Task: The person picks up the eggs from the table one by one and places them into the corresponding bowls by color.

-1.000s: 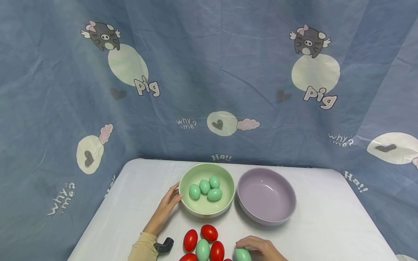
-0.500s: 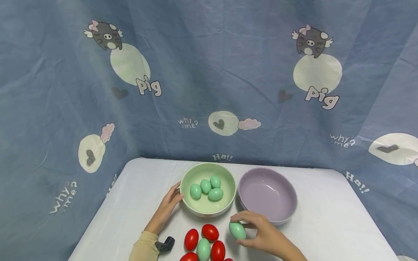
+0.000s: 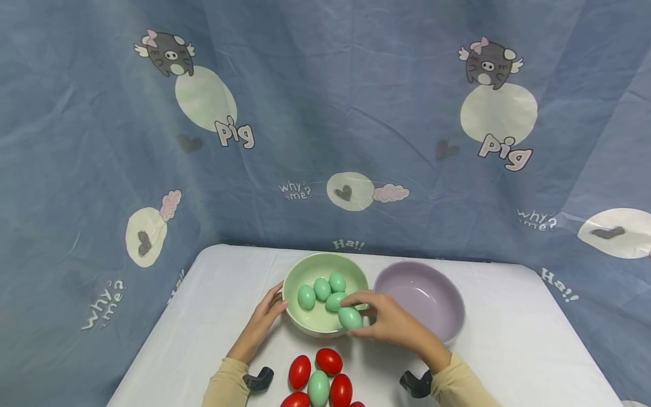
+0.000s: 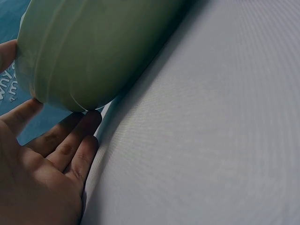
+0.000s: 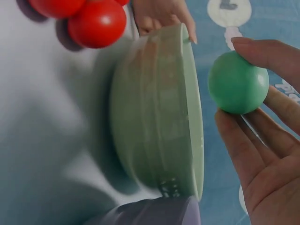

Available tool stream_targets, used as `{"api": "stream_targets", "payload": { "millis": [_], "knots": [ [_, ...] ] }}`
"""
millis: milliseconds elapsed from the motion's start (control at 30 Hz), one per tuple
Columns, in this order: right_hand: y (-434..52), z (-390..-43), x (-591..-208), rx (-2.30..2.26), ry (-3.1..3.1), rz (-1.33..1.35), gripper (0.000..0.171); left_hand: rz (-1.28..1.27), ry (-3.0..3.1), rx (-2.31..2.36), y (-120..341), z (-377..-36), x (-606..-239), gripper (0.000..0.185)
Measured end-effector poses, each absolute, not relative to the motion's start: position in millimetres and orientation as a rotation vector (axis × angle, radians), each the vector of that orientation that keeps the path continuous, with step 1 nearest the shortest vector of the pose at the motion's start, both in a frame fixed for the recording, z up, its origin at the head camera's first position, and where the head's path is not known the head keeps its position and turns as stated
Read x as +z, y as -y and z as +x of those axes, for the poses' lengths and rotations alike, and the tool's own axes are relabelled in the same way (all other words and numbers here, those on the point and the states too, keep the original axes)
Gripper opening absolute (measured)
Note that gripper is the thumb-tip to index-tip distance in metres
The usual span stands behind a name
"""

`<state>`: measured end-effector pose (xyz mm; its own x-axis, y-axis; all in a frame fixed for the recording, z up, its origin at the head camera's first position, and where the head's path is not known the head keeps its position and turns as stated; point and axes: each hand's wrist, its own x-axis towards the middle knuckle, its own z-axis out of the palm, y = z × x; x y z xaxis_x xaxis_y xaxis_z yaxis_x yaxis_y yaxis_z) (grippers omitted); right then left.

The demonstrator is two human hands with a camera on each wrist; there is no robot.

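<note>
Wrinkled blue cloth backdrop (image 3: 305, 121), grey winged-pig prints (image 3: 170, 55), white lettering (image 3: 348, 245); white-covered table (image 3: 508, 328) in front.

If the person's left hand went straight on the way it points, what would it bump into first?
The green bowl, most likely: the fingertips of the left hand seem to touch its outer wall. The purple bowl stands beyond.

Room light's bright and even here in the head view; white surface (image 3: 513, 333) nearly washes out, little glare streak inside the purple bowl (image 3: 432, 299); left wrist view's way dimmer, green bowl (image 4: 103, 51) in shade; right wrist shows soft shadows, glossy highlights on the red eggs (image 5: 97, 23).
</note>
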<state>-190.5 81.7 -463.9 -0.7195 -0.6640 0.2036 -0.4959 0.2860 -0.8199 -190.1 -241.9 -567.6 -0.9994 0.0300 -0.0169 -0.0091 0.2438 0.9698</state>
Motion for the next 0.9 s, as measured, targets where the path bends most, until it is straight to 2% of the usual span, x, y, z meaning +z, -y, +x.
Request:
{"api": "stream_targets", "payload": {
  "millis": [500,900],
  "knots": [
    [-43.9,-245.6,-455.0,-1.254,-2.440,-1.032,0.050,0.000,-2.437,1.929,241.0,-193.1,-569.2,0.061],
    [-15.3,-274.5,-456.1,-1.011,-2.536,-1.029,0.053,0.023,-2.441,1.921,243.2,-193.4,-571.1,0.060]
  ]
}}
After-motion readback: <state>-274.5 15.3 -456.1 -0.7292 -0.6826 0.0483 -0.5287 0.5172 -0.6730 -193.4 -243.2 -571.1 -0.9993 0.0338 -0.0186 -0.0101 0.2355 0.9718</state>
